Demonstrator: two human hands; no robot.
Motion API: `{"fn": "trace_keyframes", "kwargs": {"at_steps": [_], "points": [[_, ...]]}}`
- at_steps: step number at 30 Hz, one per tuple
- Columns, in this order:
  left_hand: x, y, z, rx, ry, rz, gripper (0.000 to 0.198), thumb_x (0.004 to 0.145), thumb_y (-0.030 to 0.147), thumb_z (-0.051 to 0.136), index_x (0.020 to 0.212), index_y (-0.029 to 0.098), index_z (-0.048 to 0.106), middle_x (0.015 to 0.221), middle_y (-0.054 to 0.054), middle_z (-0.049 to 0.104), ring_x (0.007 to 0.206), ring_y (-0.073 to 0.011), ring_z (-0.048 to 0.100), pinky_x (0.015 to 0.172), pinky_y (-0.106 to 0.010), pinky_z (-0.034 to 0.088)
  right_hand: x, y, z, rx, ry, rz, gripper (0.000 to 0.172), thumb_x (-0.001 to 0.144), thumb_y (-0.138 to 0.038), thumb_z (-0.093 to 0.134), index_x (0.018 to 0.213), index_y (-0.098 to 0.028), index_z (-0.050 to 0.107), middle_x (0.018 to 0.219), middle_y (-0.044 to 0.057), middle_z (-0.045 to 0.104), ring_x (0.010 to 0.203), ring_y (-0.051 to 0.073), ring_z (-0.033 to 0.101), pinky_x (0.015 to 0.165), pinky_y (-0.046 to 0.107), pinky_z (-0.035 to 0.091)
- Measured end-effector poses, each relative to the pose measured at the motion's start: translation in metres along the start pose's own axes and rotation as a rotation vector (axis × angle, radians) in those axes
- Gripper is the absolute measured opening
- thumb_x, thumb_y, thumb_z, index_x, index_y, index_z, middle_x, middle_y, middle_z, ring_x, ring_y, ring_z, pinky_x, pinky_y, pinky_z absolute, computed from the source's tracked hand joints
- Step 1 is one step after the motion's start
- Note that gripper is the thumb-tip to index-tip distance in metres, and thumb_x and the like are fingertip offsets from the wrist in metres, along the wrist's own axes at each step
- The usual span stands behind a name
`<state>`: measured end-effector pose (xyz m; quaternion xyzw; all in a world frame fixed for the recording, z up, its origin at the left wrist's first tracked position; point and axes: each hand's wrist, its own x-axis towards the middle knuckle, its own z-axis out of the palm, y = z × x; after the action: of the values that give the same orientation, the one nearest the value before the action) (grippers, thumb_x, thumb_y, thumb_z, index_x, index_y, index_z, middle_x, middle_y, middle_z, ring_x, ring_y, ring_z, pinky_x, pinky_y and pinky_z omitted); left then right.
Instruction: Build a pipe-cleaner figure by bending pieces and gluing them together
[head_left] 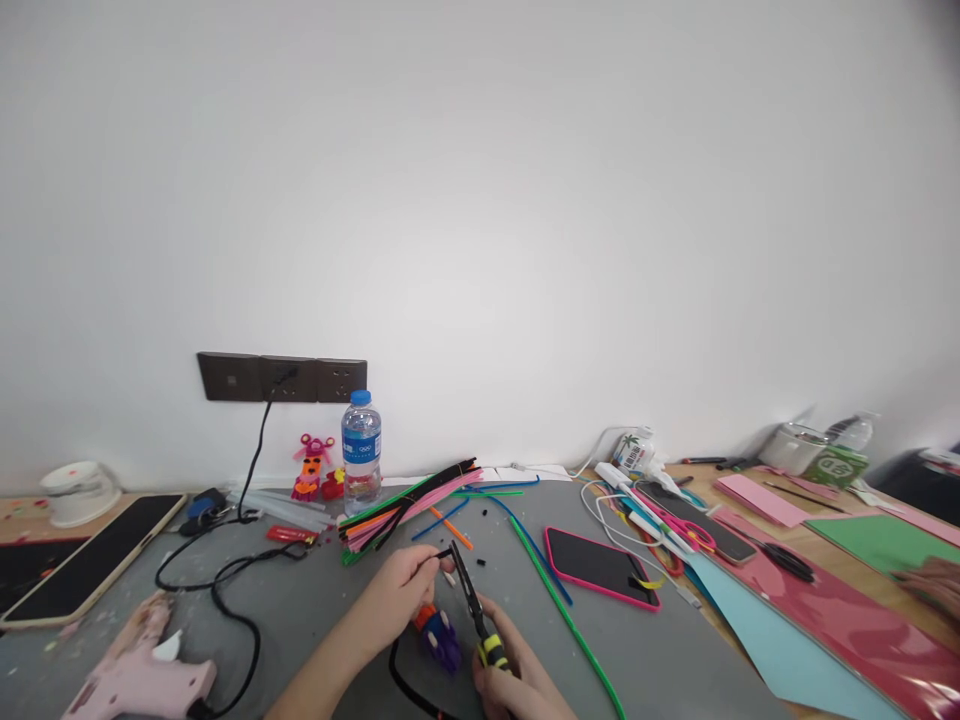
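My left hand (405,592) pinches a short black strip, seemingly a pipe cleaner (444,553), near its end. My right hand (519,668) is wrapped round the yellow and black handles of long-nose pliers (469,592). The pliers' jaws point up and left, right beside the black strip's tip; whether they grip it I cannot tell. Between and below my hands sits a small orange and purple figure (437,638) with pale oval pieces on it. A black cord-like length (403,672) curves on the mat beneath my left wrist. Small black cut pieces (481,562) lie just beyond the pliers.
A pipe cleaner bundle (412,508) and water bottle (361,455) stand behind my hands. At left lie a pink glue gun (139,670) and its black cable. A pink-edged phone (602,568), scissors (697,533) and coloured paper are right. Another person's hand (930,585) shows far right.
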<state>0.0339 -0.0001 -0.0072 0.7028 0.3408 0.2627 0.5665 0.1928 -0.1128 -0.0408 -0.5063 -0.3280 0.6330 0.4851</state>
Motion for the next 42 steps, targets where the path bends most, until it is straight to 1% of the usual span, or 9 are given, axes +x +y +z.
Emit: {"fn": "trace_keyframes", "kwargs": {"at_steps": [3,7,15,20,24,31,36,38,42], "points": [[-0.001,0.001,0.001,0.019,-0.013,-0.009,0.043,0.089,0.056,0.038,0.081,0.018,0.056,0.044,0.009,0.039,0.042,-0.0122,0.033,0.049,-0.025,0.03,-0.001,-0.001,0.001,-0.009,-0.021,0.0,0.085,0.06,-0.027,0.066,0.14,-0.018,0.041,0.058,-0.007,0.049,0.043,0.007,0.029,0.045,0.021,0.021],[-0.001,0.002,0.002,0.037,-0.025,-0.043,0.042,0.09,0.055,0.034,0.08,0.019,0.053,0.04,0.008,0.043,0.04,-0.0129,0.036,0.048,-0.024,0.03,0.0,0.003,0.001,-0.025,-0.055,-0.015,0.085,0.061,-0.024,0.065,0.141,-0.017,0.039,0.06,-0.006,0.05,0.045,0.007,0.031,0.047,0.022,0.022],[-0.001,0.008,0.0,0.07,-0.005,0.004,0.035,0.091,0.05,0.037,0.072,0.022,0.048,0.04,0.009,0.038,0.042,-0.0136,0.038,0.051,-0.024,0.035,0.008,0.014,0.002,-0.026,-0.092,-0.104,0.086,0.06,-0.024,0.072,0.139,-0.018,0.039,0.068,-0.003,0.058,0.056,0.012,0.044,0.054,0.023,0.029],[-0.003,0.01,-0.001,0.112,-0.011,-0.009,0.035,0.09,0.049,0.036,0.071,0.022,0.047,0.042,0.009,0.038,0.043,-0.0142,0.039,0.053,-0.025,0.036,0.006,0.012,0.001,-0.066,-0.091,-0.09,0.085,0.061,-0.022,0.07,0.14,-0.016,0.039,0.063,-0.005,0.053,0.052,0.01,0.039,0.053,0.023,0.027],[-0.003,0.01,0.0,0.128,-0.006,-0.012,0.035,0.09,0.049,0.036,0.071,0.022,0.048,0.042,0.009,0.038,0.043,-0.0145,0.039,0.052,-0.025,0.035,0.006,0.012,0.001,-0.064,-0.091,-0.09,0.085,0.061,-0.026,0.07,0.14,-0.017,0.039,0.067,-0.004,0.055,0.054,0.011,0.04,0.054,0.023,0.028],[-0.004,0.01,0.0,0.147,-0.004,0.013,0.035,0.091,0.046,0.034,0.071,0.022,0.049,0.041,0.008,0.04,0.044,-0.0151,0.042,0.053,-0.025,0.037,0.009,0.015,0.0,-0.13,-0.114,-0.098,0.093,0.062,-0.018,0.065,0.147,-0.018,0.027,0.062,-0.006,0.053,0.049,0.01,0.035,0.05,0.021,0.023],[-0.004,0.012,0.0,0.148,0.0,0.027,0.036,0.092,0.046,0.035,0.072,0.021,0.051,0.041,0.008,0.04,0.044,-0.015,0.044,0.057,-0.025,0.039,0.007,0.01,-0.001,-0.072,-0.123,-0.11,0.09,0.06,-0.019,0.066,0.145,-0.018,0.035,0.074,-0.001,0.063,0.054,0.011,0.044,0.054,0.021,0.032],[-0.003,0.01,0.002,0.139,0.006,0.033,0.036,0.092,0.047,0.036,0.072,0.022,0.051,0.041,0.008,0.041,0.044,-0.015,0.043,0.057,-0.026,0.039,0.004,0.005,-0.001,-0.061,-0.107,-0.06,0.088,0.061,-0.019,0.066,0.144,-0.02,0.037,0.074,-0.001,0.063,0.051,0.01,0.042,0.053,0.021,0.032],[-0.001,0.003,0.006,0.142,0.036,0.041,0.035,0.092,0.044,0.034,0.072,0.022,0.051,0.041,0.007,0.042,0.042,-0.0149,0.042,0.055,-0.026,0.038,0.0,-0.004,0.001,-0.056,-0.116,0.013,0.093,0.062,-0.019,0.064,0.149,-0.021,0.031,0.062,-0.006,0.056,0.044,0.009,0.031,0.046,0.021,0.025]]}}
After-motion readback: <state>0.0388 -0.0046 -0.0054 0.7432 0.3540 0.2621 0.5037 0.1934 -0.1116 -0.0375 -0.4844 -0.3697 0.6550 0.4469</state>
